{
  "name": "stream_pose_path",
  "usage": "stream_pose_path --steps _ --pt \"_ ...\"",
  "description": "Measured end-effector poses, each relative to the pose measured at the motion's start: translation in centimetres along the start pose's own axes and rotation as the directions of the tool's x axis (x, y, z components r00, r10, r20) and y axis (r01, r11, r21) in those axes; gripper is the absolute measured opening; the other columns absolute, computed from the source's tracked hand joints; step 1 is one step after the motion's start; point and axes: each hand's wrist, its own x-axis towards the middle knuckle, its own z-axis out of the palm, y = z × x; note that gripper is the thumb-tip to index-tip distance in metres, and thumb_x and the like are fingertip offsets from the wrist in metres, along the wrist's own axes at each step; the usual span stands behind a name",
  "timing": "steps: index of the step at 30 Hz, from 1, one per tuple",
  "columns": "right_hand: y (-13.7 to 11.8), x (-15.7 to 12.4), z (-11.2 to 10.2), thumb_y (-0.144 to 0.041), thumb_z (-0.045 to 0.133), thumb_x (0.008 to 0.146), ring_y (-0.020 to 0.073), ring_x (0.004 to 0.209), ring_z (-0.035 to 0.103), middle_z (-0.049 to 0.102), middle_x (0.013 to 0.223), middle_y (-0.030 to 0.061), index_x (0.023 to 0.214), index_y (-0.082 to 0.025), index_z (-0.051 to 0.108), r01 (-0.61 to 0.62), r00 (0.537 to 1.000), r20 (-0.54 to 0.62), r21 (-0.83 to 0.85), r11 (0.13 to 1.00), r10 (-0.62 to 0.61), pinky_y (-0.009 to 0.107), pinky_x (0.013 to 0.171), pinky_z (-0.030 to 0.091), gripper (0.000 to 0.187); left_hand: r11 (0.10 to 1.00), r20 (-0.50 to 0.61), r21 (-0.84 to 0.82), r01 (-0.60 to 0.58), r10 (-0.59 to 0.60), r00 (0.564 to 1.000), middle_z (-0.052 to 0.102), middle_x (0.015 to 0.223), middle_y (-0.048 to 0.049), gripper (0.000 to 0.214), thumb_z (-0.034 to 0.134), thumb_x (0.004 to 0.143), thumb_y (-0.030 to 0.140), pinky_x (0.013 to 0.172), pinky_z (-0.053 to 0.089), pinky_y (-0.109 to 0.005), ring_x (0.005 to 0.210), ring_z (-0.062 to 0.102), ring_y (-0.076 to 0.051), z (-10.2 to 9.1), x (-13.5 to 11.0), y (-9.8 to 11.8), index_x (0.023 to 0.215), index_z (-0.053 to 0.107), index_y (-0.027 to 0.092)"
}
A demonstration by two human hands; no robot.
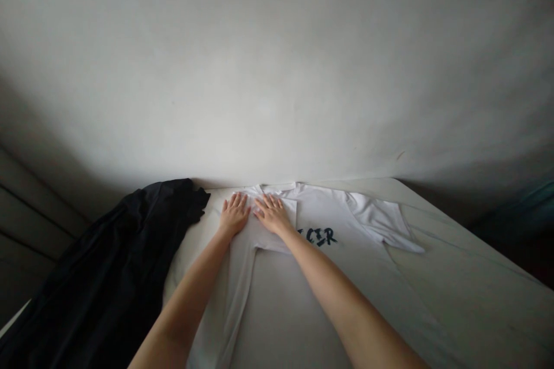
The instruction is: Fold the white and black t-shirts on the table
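A white T-shirt (320, 277) with dark lettering on its chest lies spread on the table, its collar toward the wall. Its left side is folded inward, so that sleeve lies across the chest and covers part of the lettering. The other sleeve stays stretched out to the right, with some wrinkles. My left hand (235, 213) rests flat on the folded part near the shoulder, fingers spread. Close beside it, my right hand (272, 213) presses flat on the folded sleeve, fingers apart. Neither hand grips the cloth. My forearms hide parts of the shirt.
A black garment (116, 253) lies in a loose heap along the table's left side, close to the white shirt. The pale, marble-patterned table (471, 277) meets a plain wall (268, 69) at its far edge. Dark shapes stand beyond the right edge.
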Motion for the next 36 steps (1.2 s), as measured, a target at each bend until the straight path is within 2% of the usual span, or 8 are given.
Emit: stream_pose_path --steps 5,11,15,21,26,29,32,36 --pt "1.4 -0.5 -0.7 -0.054 0.032 0.100 0.0269 0.149 0.017 0.020 0.163 0.0068 0.153 -0.027 0.030 -0.037 0.999 0.016 -0.005 0.999 0.037 0.048 0.120 0.013 0.060 1.000 0.056 0.011 0.006 -0.006 0.998 0.026 0.161 -0.0116 0.062 0.029 0.098 0.054 0.117 0.020 -0.054 0.148 0.022 -0.030 -0.6 0.1 0.4 0.152 0.033 0.025" --pt "-0.7 -1.9 -0.8 -0.054 0.035 0.099 0.0306 0.150 0.008 0.011 0.164 0.0106 0.156 -0.020 0.024 -0.097 0.995 -0.013 -0.002 0.995 0.097 0.055 0.118 0.010 0.067 1.000 0.038 0.023 0.013 -0.013 0.999 0.030 0.160 -0.0084 0.056 0.030 0.098 0.054 0.116 0.018 -0.058 0.147 0.024 -0.031 -0.8 -0.2 0.7 0.151 0.034 0.036" --pt "-1.2 -5.4 -0.8 -0.063 0.033 0.096 0.0331 0.150 0.007 0.010 0.164 0.0054 0.155 -0.032 0.025 0.004 0.997 0.076 0.035 0.999 -0.007 0.065 0.115 0.005 0.066 0.999 0.055 0.032 0.007 -0.009 0.998 0.029 0.160 -0.0096 0.056 0.031 0.098 0.053 0.115 0.017 -0.058 0.148 0.023 -0.030 -1.1 -0.2 0.9 0.151 0.033 0.036" --pt "2.0 -9.7 -1.3 -0.054 0.034 0.099 0.0272 0.150 0.013 0.017 0.163 0.0104 0.154 -0.026 0.029 -0.028 0.997 0.074 -0.006 1.000 0.028 0.047 0.119 0.013 0.062 0.999 0.070 0.021 0.038 -0.040 0.997 0.033 0.159 -0.0084 0.054 0.034 0.098 0.050 0.116 0.013 -0.059 0.146 0.027 -0.032 -2.2 -0.2 1.6 0.150 0.037 0.036" --pt "2.2 -10.6 -2.3 -0.046 0.031 0.102 0.0241 0.150 0.014 0.016 0.164 0.0062 0.154 -0.030 0.027 -0.081 0.991 0.100 -0.046 0.996 0.086 0.048 0.119 0.015 0.054 0.991 0.044 0.084 0.101 -0.105 0.993 0.040 0.153 -0.0162 0.050 0.039 0.098 0.037 0.113 0.017 -0.058 0.138 0.035 -0.037 -4.4 -1.5 3.7 0.145 0.046 0.025" --pt "1.3 -11.1 -3.1 -0.043 0.034 0.102 0.0250 0.149 0.019 0.021 0.162 0.0092 0.153 -0.027 0.031 -0.101 0.989 0.101 -0.080 0.992 0.109 0.050 0.118 0.015 0.053 0.990 0.055 0.083 0.118 -0.123 0.991 0.049 0.143 -0.0187 0.042 0.040 0.096 0.028 0.106 0.032 -0.053 0.129 0.045 -0.036 -5.9 -4.4 5.0 0.135 0.055 0.019" --pt "-0.2 -12.5 -3.7 -0.028 0.041 0.100 0.0240 0.145 0.029 0.036 0.156 0.0142 0.143 -0.018 0.049 -0.052 0.998 0.037 -0.071 0.996 0.054 0.046 0.118 0.019 0.045 0.993 0.092 0.065 0.102 -0.108 0.990 0.062 0.122 -0.0160 0.030 0.046 0.094 0.029 0.096 0.043 -0.044 0.115 0.056 -0.031 -7.5 -9.8 5.8 0.114 0.064 0.018" --pt "-3.4 -15.8 -3.7 -0.014 0.044 0.095 0.0190 0.134 0.046 0.057 0.141 0.0084 0.127 -0.019 0.064 0.227 0.973 -0.061 0.064 0.972 -0.223 0.034 0.112 0.032 0.038 0.998 0.136 0.025 0.050 -0.053 0.989 0.063 0.111 -0.0133 0.027 0.048 0.093 0.037 0.087 0.047 -0.038 0.104 0.060 -0.028 -9.4 -19.3 6.1 0.107 0.061 0.018"
